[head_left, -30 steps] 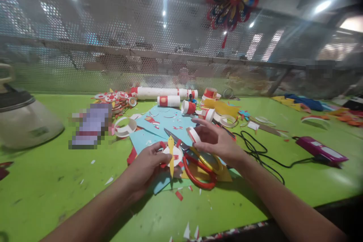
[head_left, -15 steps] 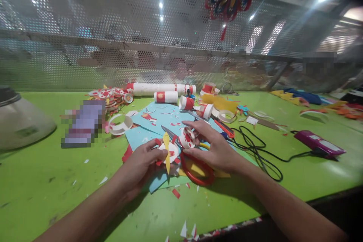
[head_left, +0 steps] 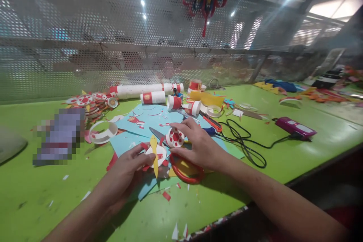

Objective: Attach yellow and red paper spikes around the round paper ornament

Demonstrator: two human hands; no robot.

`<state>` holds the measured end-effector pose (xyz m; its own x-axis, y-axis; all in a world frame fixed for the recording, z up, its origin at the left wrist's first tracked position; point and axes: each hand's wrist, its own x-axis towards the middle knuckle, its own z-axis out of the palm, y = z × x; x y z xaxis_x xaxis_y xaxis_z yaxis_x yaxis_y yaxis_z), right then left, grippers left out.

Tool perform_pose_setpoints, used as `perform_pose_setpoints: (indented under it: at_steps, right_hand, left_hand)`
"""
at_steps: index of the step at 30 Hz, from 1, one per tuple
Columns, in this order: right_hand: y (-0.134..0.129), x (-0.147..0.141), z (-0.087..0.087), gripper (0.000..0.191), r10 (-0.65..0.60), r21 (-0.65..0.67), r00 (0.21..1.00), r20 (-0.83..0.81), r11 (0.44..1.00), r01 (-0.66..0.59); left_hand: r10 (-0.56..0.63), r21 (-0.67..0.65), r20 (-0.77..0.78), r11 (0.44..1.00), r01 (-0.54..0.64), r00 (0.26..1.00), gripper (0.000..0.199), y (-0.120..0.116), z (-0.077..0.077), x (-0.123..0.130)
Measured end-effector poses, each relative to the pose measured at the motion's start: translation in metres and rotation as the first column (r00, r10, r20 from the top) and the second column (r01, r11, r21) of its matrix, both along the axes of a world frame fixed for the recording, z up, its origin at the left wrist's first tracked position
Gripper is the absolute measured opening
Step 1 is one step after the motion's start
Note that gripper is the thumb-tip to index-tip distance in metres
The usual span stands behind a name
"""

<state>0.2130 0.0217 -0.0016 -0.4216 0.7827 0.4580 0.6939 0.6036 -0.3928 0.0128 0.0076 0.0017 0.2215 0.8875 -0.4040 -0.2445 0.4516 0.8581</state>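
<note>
Between the thumb and fingers of my left hand [head_left: 133,164] is a paper turtle piece [head_left: 160,155], a white disc with red flaps and a yellow strip across it. My right hand [head_left: 197,143] grips a small paper cup bottom [head_left: 175,137], white with red patches, by its rim. The two pieces are close together, the cup bottom slightly higher. Scissors with red handles [head_left: 187,177] lie beneath my hands on blue paper [head_left: 124,141], their blade pointing to the far left. My right fingers partly hide them.
A white paper ring [head_left: 103,133] and a blurred-out flat object [head_left: 61,136] lie at left, with patterned discs [head_left: 85,100] behind. Paper cups [head_left: 153,97] stand and lie at the back. A purple glue gun-like device [head_left: 296,127] with a black cord [head_left: 241,136] rests at right.
The view has turned to the right, so things sit further left. My right hand has tilted the cup bottom so its red-patched face shows more. Both hands keep their hold.
</note>
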Motion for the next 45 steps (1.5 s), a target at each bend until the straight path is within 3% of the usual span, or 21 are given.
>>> perform_pose_setpoints:
  at_steps: [10, 20, 29, 38, 45]
  right_hand:
    - [-0.001, -0.001, -0.002, 0.054, -0.051, 0.027, 0.995, 0.084, 0.998, 0.049]
    - [-0.001, -0.004, 0.000, 0.058, -0.103, 0.050, 0.990, 0.095, 0.994, 0.098]
    - [-0.003, -0.003, 0.000, 0.055, -0.069, 0.070, 0.998, 0.002, 0.995, 0.068]
    - [-0.002, -0.010, -0.002, 0.038, -0.056, -0.034, 0.967, -0.249, 0.998, 0.049]
    - [-0.011, -0.027, -0.007, 0.043, 0.039, 0.141, 0.992, -0.118, 0.990, -0.022]
  left_hand:
    - [0.018, -0.022, -0.051, 1.000, -0.019, 0.999, 0.060, 0.000, 0.000, 0.000]
    - [0.047, -0.004, -0.060, 0.999, -0.048, 0.997, 0.044, 0.001, -0.004, 0.001]
    - [0.032, 0.039, 0.092, 0.999, -0.035, 0.995, 0.038, 0.000, -0.007, -0.003]
    - [-0.087, 0.145, 0.303, 0.988, 0.044, 0.949, 0.010, 0.001, -0.012, -0.005]
    - [-0.082, 0.135, 0.359, 0.990, 0.035, 0.930, 0.016, 0.000, -0.014, -0.003]
